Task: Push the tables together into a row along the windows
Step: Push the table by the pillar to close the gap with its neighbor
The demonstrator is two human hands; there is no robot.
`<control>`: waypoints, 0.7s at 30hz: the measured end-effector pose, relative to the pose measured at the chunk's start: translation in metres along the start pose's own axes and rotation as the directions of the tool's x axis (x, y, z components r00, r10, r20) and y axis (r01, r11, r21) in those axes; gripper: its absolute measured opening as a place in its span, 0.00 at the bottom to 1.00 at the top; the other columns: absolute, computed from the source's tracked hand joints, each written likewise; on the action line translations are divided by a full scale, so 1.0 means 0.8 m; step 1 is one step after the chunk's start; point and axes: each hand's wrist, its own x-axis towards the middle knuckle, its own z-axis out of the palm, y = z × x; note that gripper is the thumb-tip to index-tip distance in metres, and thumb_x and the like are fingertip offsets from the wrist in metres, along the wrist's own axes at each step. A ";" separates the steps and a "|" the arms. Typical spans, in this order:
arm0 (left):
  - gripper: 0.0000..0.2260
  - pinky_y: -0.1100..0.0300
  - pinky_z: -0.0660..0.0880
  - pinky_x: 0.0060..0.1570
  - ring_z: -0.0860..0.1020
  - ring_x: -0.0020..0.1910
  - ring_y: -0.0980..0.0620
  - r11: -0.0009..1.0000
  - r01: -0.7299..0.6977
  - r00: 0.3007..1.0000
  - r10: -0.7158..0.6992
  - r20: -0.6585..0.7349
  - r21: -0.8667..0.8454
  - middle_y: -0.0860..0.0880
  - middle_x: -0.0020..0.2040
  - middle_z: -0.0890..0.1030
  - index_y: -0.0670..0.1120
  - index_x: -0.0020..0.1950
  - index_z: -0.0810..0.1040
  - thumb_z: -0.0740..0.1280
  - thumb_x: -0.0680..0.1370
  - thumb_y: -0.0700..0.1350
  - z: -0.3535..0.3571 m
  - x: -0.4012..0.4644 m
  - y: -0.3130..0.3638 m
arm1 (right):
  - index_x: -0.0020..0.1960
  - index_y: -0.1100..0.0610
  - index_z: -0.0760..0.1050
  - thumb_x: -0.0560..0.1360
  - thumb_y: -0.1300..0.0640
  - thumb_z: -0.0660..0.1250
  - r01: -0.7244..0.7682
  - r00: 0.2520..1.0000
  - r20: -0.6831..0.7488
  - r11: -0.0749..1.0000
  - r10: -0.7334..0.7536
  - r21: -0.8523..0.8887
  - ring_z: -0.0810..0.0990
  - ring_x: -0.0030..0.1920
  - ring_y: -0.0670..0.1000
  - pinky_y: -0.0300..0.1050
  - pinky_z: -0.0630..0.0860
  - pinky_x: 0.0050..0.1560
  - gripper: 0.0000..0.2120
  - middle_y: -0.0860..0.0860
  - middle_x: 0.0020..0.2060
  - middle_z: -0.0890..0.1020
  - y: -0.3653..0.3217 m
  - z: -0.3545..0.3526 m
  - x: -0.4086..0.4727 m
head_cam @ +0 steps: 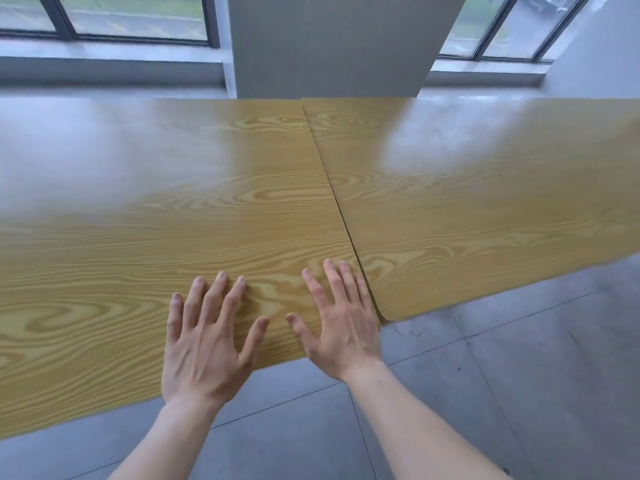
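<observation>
Two wood-grain tables stand side by side under the windows. The left table (145, 237) and the right table (485, 220) meet along a thin dark seam (341, 209) that runs from the far edge to the near edge. The left table's near edge sticks out a little further toward me than the right table's rounded corner. My left hand (207, 337) lies with fingers spread over the left table near its front edge. Close to the seam, my right hand (337, 320) is spread over the same table's near right corner. Neither hand holds anything.
A grey pillar (332, 43) rises behind the seam, between the dark-framed windows (104, 15) and a second window (512, 26). A grey sill (110, 69) runs along the wall. Grey tiled floor (502, 375) lies in front of the tables. A white wall (602, 57) stands at the right.
</observation>
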 end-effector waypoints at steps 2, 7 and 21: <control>0.33 0.42 0.47 0.81 0.53 0.83 0.45 1.000 0.004 1.000 -0.004 -0.021 0.027 0.51 0.82 0.63 0.56 0.82 0.62 0.49 0.80 0.70 0.007 0.002 0.000 | 0.83 0.43 0.58 0.81 0.28 0.49 0.007 0.999 -0.038 1.000 -0.006 0.006 0.48 0.84 0.57 0.61 0.49 0.82 0.36 0.54 0.84 0.57 0.005 0.006 0.001; 0.33 0.42 0.49 0.81 0.54 0.83 0.45 0.997 0.030 0.999 -0.027 -0.046 0.066 0.50 0.82 0.63 0.57 0.81 0.62 0.51 0.79 0.70 0.013 0.002 0.004 | 0.82 0.44 0.60 0.79 0.27 0.52 0.009 0.998 -0.061 1.000 -0.007 0.029 0.50 0.84 0.58 0.63 0.49 0.82 0.36 0.54 0.83 0.59 0.008 0.006 0.002; 0.34 0.41 0.51 0.80 0.54 0.83 0.43 0.993 0.028 0.999 -0.023 -0.044 0.118 0.51 0.82 0.62 0.58 0.82 0.61 0.50 0.79 0.71 0.018 0.008 0.020 | 0.82 0.44 0.61 0.78 0.28 0.54 0.033 0.998 -0.053 0.998 -0.031 0.045 0.50 0.84 0.59 0.65 0.50 0.81 0.37 0.54 0.83 0.59 0.030 0.004 0.011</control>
